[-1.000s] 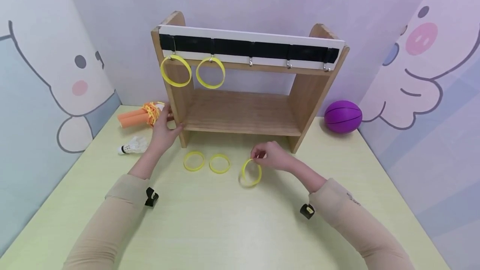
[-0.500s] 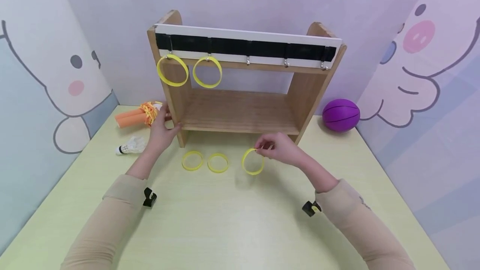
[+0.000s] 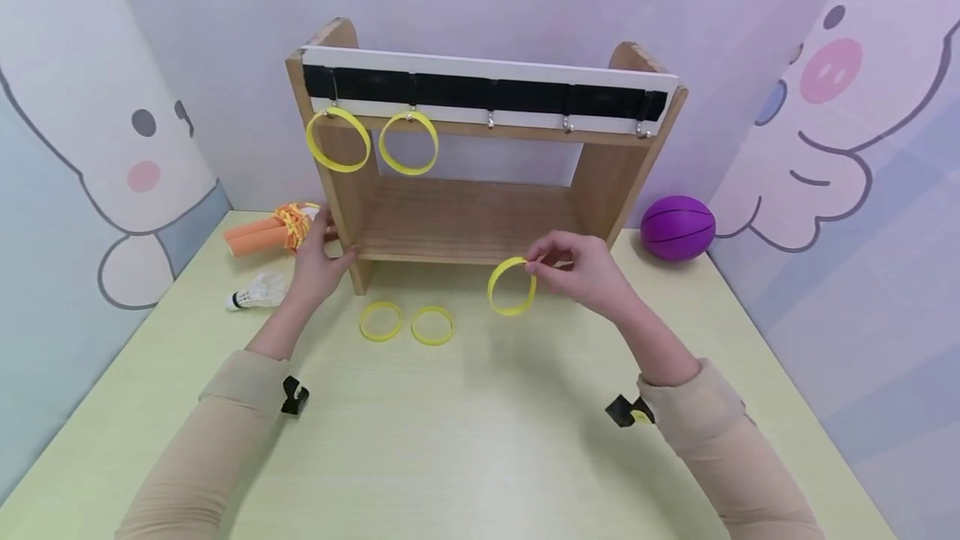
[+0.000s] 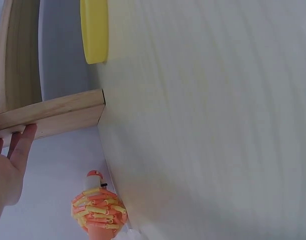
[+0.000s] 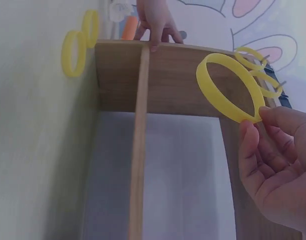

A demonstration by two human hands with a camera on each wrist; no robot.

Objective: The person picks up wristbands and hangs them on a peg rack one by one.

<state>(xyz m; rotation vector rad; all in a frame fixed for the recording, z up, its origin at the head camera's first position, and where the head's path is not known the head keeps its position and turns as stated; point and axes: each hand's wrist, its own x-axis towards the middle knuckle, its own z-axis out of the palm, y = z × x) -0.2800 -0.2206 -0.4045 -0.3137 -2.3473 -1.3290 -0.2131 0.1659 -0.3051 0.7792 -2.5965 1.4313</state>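
Observation:
My right hand (image 3: 581, 273) pinches a yellow ring (image 3: 491, 294) between thumb and fingertips. The ring is upright in the air before the lower board of a wooden shelf (image 3: 480, 223). In the right wrist view the same ring (image 5: 212, 92) is clear of everything but the fingers. On the left, my left hand (image 3: 315, 269) holds the shelf's side panel, thumb at the front edge and fingers along the outer face. Two more yellow rings, a left one (image 3: 309, 138) and a right one (image 3: 382, 148), hang from hooks on the shelf's top rail.
Two yellow rings (image 3: 363, 332) (image 3: 414, 333) lie on the table. Bare hooks (image 3: 491, 119) line the rail's right part. Left of the shelf are orange tubes with stringy wrapping (image 3: 258, 236) and a shuttlecock (image 3: 258, 291). A purple ball (image 3: 678, 228) sits at the right.
My right hand has lifted the yellow ring off the table and raised it, slightly rightward, toward the shelf. The left hand stays on the side panel. The head view has shifted slightly.

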